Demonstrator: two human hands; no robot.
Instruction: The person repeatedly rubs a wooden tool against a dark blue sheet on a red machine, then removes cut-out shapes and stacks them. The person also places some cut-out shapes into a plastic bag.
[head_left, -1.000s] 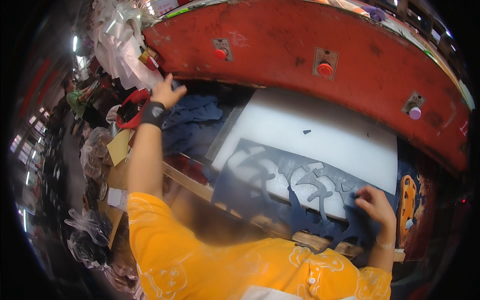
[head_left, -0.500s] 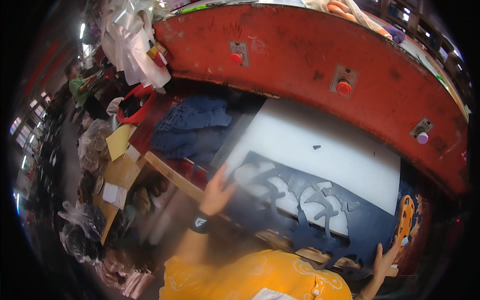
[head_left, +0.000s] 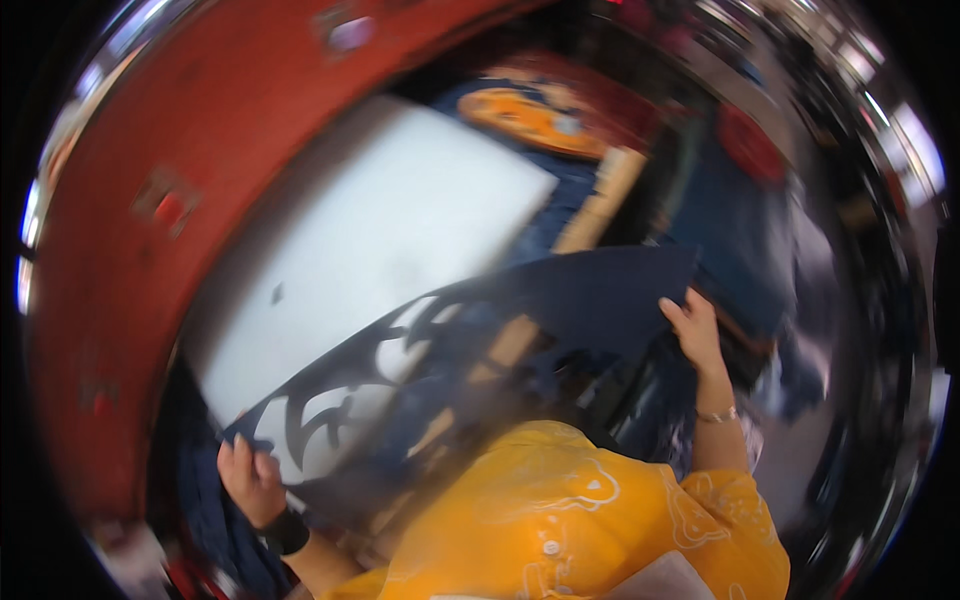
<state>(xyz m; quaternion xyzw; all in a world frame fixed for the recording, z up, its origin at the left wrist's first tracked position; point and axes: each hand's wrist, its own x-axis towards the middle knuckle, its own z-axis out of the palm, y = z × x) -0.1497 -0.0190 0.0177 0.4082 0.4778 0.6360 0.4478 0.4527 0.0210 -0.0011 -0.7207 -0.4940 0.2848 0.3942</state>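
Head view, clock hours read from the centre of the view with 12 at the top. My hands are well apart, both gripping one dark blue sheet [head_left: 610, 285], which spans the middle from 8 o'clock to 3 o'clock. My left hand [head_left: 250, 485], above a black wristband [head_left: 286, 532], pinches its end at 8 o'clock; my right hand [head_left: 697, 330], above a bracelet [head_left: 717, 414], closes on its far corner at 3 o'clock.

State of the work: several curved openings already pass through the sheet, mostly toward my left hand and along the middle; the broad stretch next to my right hand is unbroken, so I judge that portion uncut. The sheet overlaps the lower edge of a white board [head_left: 420, 200] at 11 o'clock; blur hides whether the two touch. One small dark scrap [head_left: 278, 293] lies on the board at 9 o'clock.

Surroundings: a red machine beam [head_left: 110, 280] curves from 8 to 12 o'clock, bearing a red push button [head_left: 168, 209] between 9 and 10 and a pale purple button [head_left: 350, 33] at 11. An orange perforated piece [head_left: 530, 118] lies near 12; a wooden strip [head_left: 605, 200] slants between 1 and 2.
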